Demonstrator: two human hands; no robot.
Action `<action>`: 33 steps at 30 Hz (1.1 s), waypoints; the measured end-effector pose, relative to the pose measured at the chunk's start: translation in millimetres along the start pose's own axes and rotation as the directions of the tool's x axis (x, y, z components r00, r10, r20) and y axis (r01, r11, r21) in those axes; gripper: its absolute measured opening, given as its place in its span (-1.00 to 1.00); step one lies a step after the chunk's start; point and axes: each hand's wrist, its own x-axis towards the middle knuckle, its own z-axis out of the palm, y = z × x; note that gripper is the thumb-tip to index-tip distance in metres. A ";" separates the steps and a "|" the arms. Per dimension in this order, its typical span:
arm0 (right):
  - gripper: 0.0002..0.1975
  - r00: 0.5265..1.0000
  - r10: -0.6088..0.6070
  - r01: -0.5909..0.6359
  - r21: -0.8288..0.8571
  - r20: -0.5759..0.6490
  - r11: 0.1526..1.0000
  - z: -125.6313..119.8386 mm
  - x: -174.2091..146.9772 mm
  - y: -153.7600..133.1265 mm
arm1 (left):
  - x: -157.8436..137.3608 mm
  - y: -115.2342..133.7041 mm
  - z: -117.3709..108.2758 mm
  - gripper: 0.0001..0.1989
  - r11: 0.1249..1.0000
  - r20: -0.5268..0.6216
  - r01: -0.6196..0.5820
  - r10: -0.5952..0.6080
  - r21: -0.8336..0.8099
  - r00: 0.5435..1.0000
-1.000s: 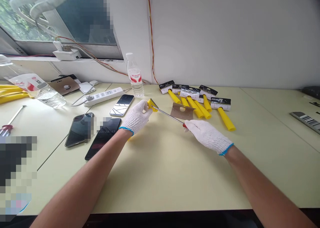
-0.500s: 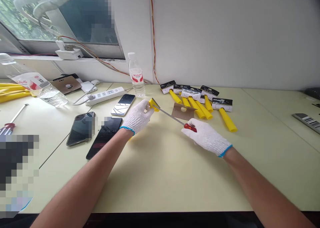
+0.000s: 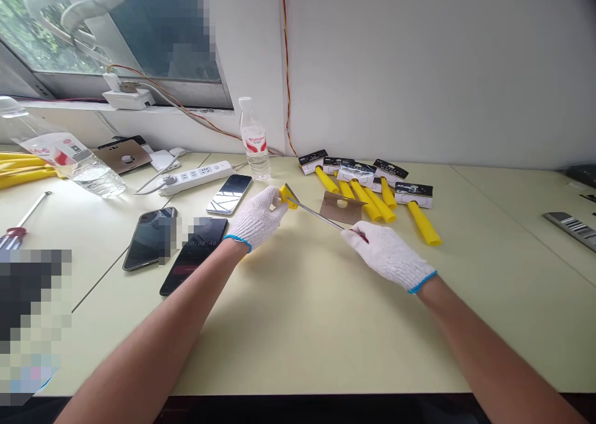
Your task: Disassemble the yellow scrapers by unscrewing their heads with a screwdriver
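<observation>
In a white knitted glove with a blue cuff, my left hand [image 3: 259, 218] grips a yellow plastic tool [image 3: 288, 196] by its wedge-shaped head. Most of that tool is hidden behind the hand and wrist. My right hand [image 3: 384, 250], gloved alike, is closed around the red handle of a screwdriver [image 3: 321, 216]. The long metal shaft slants up to the left, and its tip meets the face of the yellow head. Fingers now cover nearly all of the handle. Both hands are above the table, with a brown card [image 3: 333, 208] just beyond them.
Several yellow tubular handles [image 3: 423, 224] with black-and-white cards lie behind my right hand. Phones [image 3: 149, 238], a power strip [image 3: 198, 177] and an upright water bottle [image 3: 256, 144] stand leftward. Another screwdriver [image 3: 28, 218] and a tilted bottle [image 3: 69, 154] are far left; a grey striped object [image 3: 570, 228] lies right.
My right hand's fingers have closed further over the red handle, hiding more of it, and the hand has shifted slightly. The left hand and yellow tool have hardly moved.
</observation>
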 end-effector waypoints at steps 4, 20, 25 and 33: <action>-0.64 0.999 -0.047 0.048 0.019 -0.013 0.999 -2.7 -0.1 0.4 | -1.0 2.1 -1.5 -0.84 1.000 0.011 0.010 -0.009 -0.017 1.000; -0.71 0.999 -0.005 0.005 0.003 -0.039 1.000 3.4 -3.9 -7.4 | 2.4 0.3 -3.2 -0.85 1.000 -0.005 -0.006 0.006 -0.002 1.000; -0.60 0.998 -0.055 0.055 -0.030 -0.004 0.998 0.4 -3.3 -6.4 | -0.7 2.5 -3.8 -0.88 1.000 -0.001 0.000 0.000 -0.004 1.000; -0.63 0.999 -0.029 0.027 -0.058 -0.028 0.998 0.4 -3.0 -3.4 | -1.5 4.9 -5.0 -0.89 1.000 0.007 -0.005 0.005 -0.010 1.000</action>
